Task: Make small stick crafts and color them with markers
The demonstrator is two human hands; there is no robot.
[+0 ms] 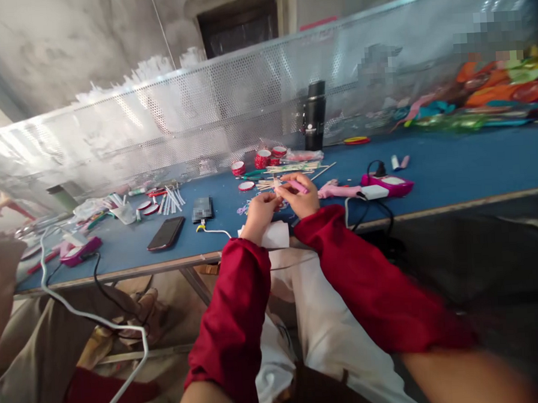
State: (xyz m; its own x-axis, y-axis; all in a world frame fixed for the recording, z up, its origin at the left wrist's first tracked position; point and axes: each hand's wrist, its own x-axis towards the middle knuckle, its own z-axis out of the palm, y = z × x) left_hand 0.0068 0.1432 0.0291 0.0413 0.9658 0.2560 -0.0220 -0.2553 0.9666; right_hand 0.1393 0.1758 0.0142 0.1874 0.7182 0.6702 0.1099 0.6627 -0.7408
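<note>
Both my hands are close together over the near edge of the blue table (447,168). My right hand (304,201) is closed around a pink, pen-like tube (299,186). Against it, my left hand (260,213) has its fingers pinched; a small pale piece (276,183) shows at the fingertips, too small to name. Thin wooden sticks (301,167) lie just beyond my hands, with purple scraps (242,210) beside the left one. White paper (276,235) sits under my wrists.
Red tape rolls (263,159) and a black bottle (315,116) stand behind. Right are a pink hair-dryer-like tool (340,189) and a magenta device with cables (397,186). A phone (165,233) lies left. Another person's hand (3,251) is far left. A perforated metal panel (245,100) backs the table.
</note>
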